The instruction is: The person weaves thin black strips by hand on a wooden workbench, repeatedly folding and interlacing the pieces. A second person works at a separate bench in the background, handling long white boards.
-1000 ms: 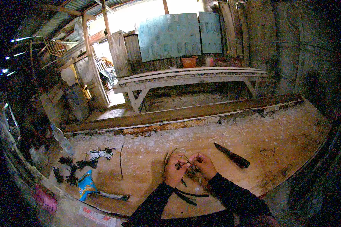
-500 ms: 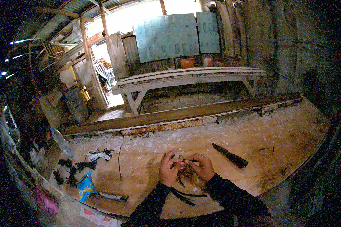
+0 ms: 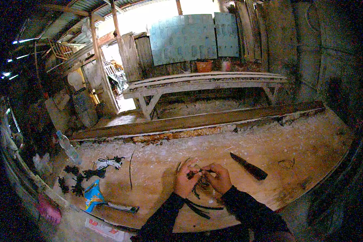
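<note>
Both hands are close together over the near middle of the wooden table. My left hand (image 3: pixel 184 180) and my right hand (image 3: pixel 218 178) pinch a thin dark cord between thumbs and fingers; its exact make is too small to tell. Dark strand ends (image 3: pixel 179 166) stick out past the left fingers. Below the hands hangs or lies a brownish tangle of strands (image 3: pixel 205 184), partly hidden by the right fingers. Several flat black strips (image 3: pixel 198 210) lie on the table between my forearms.
A dark knife-shaped blade (image 3: pixel 249 166) and thin loop (image 3: pixel 286 163) lie right. At left are black cord bundles (image 3: pixel 94 173), a white cord bundle (image 3: pixel 109 163), a blue packet (image 3: pixel 93 197), a long dark strip (image 3: pixel 130 170) and a plastic bottle (image 3: pixel 67 147). A raised plank (image 3: pixel 197 123) runs behind.
The whole view has shifted slightly, so things appear a little farther right. My fingers have moved slightly on the cord, and dark strands now show beyond my left fingers.
</note>
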A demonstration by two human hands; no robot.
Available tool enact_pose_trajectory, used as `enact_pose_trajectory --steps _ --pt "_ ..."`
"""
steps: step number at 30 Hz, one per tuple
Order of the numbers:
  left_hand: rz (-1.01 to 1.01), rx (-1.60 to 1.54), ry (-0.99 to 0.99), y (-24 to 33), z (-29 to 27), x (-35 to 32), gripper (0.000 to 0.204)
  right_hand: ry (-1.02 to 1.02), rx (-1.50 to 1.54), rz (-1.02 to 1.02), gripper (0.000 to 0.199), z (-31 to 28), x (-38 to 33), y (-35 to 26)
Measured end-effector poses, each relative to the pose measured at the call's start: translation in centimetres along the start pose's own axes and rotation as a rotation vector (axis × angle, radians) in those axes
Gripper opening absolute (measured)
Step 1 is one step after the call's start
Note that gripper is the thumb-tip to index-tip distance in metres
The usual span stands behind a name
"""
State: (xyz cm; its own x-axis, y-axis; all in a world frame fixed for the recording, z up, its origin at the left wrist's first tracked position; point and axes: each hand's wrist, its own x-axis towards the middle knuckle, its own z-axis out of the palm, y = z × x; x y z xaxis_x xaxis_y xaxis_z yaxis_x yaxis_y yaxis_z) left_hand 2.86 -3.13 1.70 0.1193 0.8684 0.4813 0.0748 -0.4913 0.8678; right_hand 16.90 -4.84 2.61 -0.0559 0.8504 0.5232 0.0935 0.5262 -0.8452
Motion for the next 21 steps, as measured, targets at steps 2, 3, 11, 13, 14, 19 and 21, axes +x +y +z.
enact_pose_trajectory --steps 2,3,11,13,14,19,21 --pt "0.009 0.027 0.013 0.1 0.1 0.0 0.047 0.014 0.017 0.083 0.01 0.1 0.0 -0.1" --pt "0.013 0.04 0.02 0.1 0.2 0.0 0.048 0.007 0.011 0.086 0.011 0.0 0.1 -0.1" --pt "0.138 0.219 0.075 0.5 0.4 -0.1 0.048 -0.017 -0.275 -0.039 0.012 -0.2 0.3 0.5" --pt "0.163 0.233 0.066 0.8 0.3 -0.2 0.049 -0.02 -0.259 -0.039 0.012 -0.1 0.3 0.6" --pt "0.198 0.249 0.065 1.0 0.2 -0.2 0.049 -0.022 -0.248 -0.054 0.013 -0.1 0.3 0.6" --pt "0.274 0.417 0.093 1.3 0.3 -0.3 0.043 -0.049 -0.05 0.068 0.009 0.0 0.0 0.9" --pt "0.417 0.706 0.102 1.3 0.3 -0.3 0.038 -0.092 0.11 0.162 0.007 -0.1 -0.2 1.0"
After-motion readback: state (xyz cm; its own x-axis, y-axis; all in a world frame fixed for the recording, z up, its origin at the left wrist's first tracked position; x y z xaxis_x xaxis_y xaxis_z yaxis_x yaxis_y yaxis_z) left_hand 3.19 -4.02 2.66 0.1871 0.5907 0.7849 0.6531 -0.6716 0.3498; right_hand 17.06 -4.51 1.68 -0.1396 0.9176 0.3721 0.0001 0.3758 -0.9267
